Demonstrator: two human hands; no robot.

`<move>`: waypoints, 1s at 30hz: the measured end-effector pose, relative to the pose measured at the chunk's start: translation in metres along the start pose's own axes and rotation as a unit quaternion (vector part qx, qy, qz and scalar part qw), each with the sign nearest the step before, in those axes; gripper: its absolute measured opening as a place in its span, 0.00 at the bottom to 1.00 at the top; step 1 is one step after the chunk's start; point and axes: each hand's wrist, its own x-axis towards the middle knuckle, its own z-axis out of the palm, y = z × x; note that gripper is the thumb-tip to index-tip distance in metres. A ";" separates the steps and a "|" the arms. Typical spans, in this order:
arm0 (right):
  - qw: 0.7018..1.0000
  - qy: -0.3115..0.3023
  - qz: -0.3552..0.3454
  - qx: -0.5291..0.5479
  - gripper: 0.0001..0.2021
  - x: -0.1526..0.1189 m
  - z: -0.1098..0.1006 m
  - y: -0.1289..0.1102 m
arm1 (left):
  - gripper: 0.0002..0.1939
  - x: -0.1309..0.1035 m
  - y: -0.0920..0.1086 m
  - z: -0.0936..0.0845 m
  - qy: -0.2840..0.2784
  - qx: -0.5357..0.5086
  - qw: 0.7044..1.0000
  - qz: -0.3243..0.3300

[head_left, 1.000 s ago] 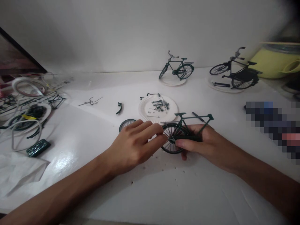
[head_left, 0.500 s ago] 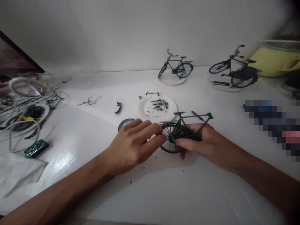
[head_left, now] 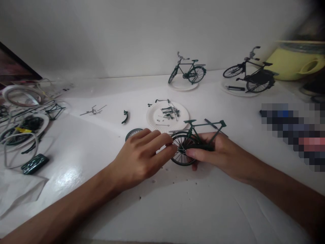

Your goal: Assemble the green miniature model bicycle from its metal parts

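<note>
A dark green model bicycle (head_left: 200,147) with saddle and rear wheel (head_left: 181,158), but no front wheel or handlebar, is in my right hand (head_left: 215,152). The right thumb presses near the hub and chain case, with the other fingers behind the frame. My left hand (head_left: 144,156) is closed, its thumb and fingertips pinched at the wheel's left edge beside the rear rack; exactly what lies between them is hidden. A loose wheel (head_left: 132,133) is partly covered by the left knuckles. Behind the hands, a white paper plate (head_left: 151,117) holds several small parts.
Two assembled model bicycles, one green (head_left: 195,73) and one black (head_left: 259,81), stand at the back. A curved green part (head_left: 125,117) and a grey sprue (head_left: 93,110) lie left of the plate. Further left are frames, cables and a shiny green packet (head_left: 35,164). A yellow mug (head_left: 289,61) stands right.
The view has shifted slightly, so the table things appear a little further left. Both hands keep nearly the same hold on the model bicycle.
</note>
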 end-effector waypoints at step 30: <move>0.998 0.023 0.012 -0.051 0.07 0.000 0.002 -0.001 | 0.05 0.002 0.002 -0.001 0.000 -0.010 1.000 -0.011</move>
